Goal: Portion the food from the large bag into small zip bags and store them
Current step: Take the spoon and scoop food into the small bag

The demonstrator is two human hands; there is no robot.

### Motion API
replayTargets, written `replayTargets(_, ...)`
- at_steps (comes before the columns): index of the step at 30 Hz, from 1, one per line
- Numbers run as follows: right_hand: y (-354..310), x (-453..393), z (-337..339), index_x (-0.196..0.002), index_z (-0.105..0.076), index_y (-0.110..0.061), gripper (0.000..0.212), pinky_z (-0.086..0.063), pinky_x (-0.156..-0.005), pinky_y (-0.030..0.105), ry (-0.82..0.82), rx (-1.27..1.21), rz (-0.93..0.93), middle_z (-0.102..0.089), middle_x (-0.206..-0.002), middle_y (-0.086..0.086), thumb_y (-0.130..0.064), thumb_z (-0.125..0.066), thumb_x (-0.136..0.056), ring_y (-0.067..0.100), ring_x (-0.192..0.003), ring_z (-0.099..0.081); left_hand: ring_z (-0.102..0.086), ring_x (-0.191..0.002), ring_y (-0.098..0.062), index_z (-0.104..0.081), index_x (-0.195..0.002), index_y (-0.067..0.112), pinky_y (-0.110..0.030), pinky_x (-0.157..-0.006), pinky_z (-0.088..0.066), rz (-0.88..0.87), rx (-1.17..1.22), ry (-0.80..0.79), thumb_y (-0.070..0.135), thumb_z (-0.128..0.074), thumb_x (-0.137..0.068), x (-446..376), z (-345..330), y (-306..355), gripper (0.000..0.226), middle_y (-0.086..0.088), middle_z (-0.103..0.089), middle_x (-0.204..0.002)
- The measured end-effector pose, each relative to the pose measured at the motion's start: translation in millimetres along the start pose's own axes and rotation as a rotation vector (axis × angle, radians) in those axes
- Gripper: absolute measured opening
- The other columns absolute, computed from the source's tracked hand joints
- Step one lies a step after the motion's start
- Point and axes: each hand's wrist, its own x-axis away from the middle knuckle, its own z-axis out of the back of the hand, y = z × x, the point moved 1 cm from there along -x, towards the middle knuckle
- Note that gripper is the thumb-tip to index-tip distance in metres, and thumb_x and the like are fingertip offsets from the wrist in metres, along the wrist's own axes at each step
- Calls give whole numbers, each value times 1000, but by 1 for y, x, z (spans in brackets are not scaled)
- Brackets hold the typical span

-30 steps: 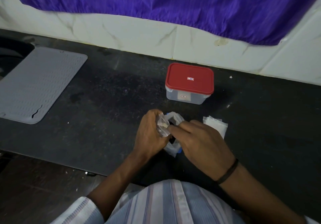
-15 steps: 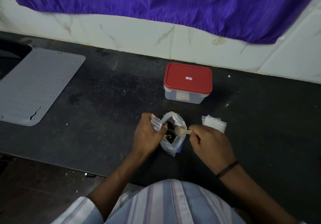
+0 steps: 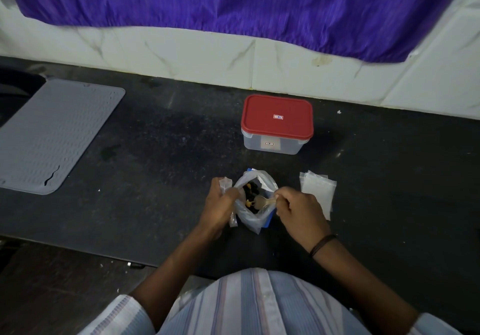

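Observation:
The large clear plastic bag stands open on the black counter, with dark and yellow food pieces inside. My left hand grips a small clear zip bag and holds it against the large bag's left rim. My right hand pinches the handle of a small wooden spoon, whose bowl reaches into the large bag's mouth. A stack of empty small zip bags lies flat just right of my right hand.
A clear plastic box with a shut red lid stands behind the bags near the tiled wall. A grey ribbed mat lies at the left. The counter's front edge runs close to my body.
My right hand has drawn back from the large bag's mouth to its right side and now holds the spoon dipped into the bag. My left hand keeps its grip on the small bag.

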Motion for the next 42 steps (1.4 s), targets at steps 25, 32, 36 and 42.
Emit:
replayTargets(25, 27, 24, 1, -91, -70, -14, 24, -48, -55, 28, 104, -797, -352, -64, -66, 8, -8, -48, -98, 17, -59, -59, -67, -92, -17, -49, -102, 30, -38, -77, -59, -203, -156, 81, 31, -76, -84, 8, 13, 2, 32, -2, -65, -102)
replayTargets(32, 5, 34, 34, -89, -70, -11, 24, -47, -52, 28, 181, -884, -288, -62, -64, 8, -6, -48, -96, 16, -56, -55, -60, -82, -5, -44, -103, 30, -22, -68, -51, -525, -386, 140, 28, -81, -80, 22, 16, 16, 43, 8, -58, -92)
replayTargets(36, -17, 33, 49, -89, -70, -9, 24, -46, -49, 27, 199, -908, -195, -60, -61, 8, -5, -48, -96, 18, -54, -55, -58, -86, -5, -44, -105, 31, -15, -73, -46, -595, -472, 101, 26, -80, -81, 22, 10, 17, 44, 8, -57, -96)
replayTargets(42, -31, 29, 50, -88, -72, -14, 22, -48, -51, 27, 214, -752, -85, -62, -59, 3, -7, -52, -95, 13, -54, -58, -52, -84, -6, -53, -107, 21, -20, -70, -45, -734, -587, 142, 33, -79, -79, 23, 6, 18, 40, 7, -54, -97)
